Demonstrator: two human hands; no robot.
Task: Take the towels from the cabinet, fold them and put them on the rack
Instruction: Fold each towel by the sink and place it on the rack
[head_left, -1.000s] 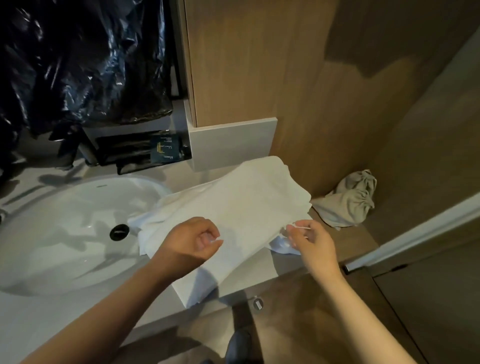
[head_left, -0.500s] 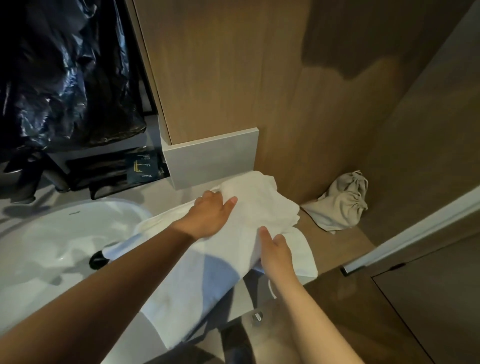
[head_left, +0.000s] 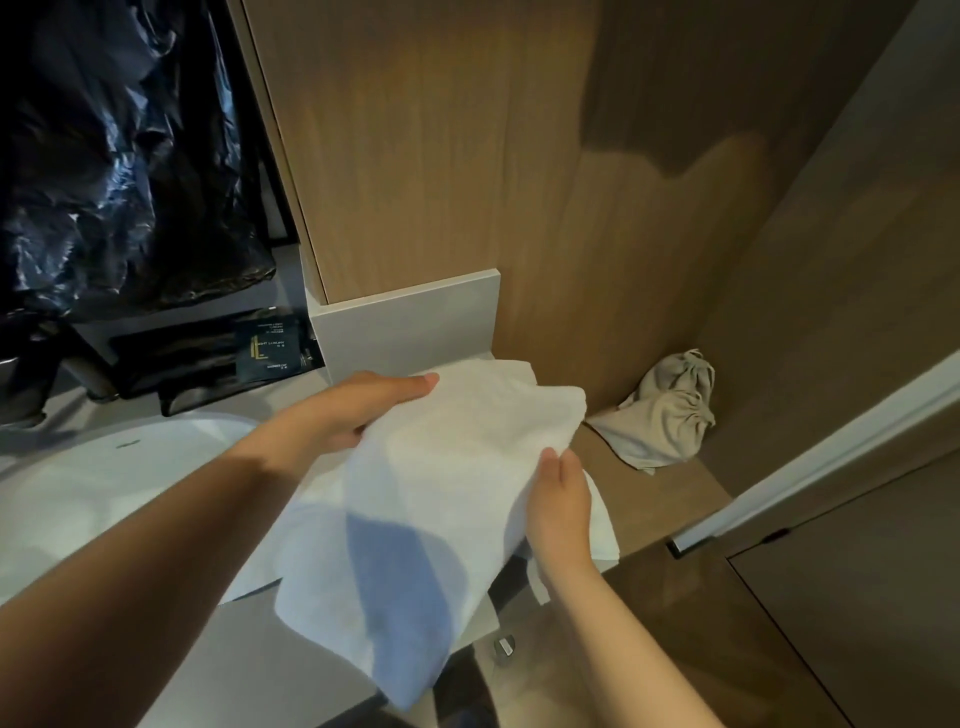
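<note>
Warm light patches the wood-panelled wall (head_left: 441, 156) — a white basin (head_left: 104, 483) lower left, dark floor (head_left: 701, 649) below.

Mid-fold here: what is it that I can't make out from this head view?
1. The rack: nowhere in the head view, beyond its edges.
2. Grip of the left hand: the towel covers its thumb side, head view.
3. Underside and lower folds of the towel: hidden by its own top layer.
4. Print on the dark packet: too small to read, head view.
</note>
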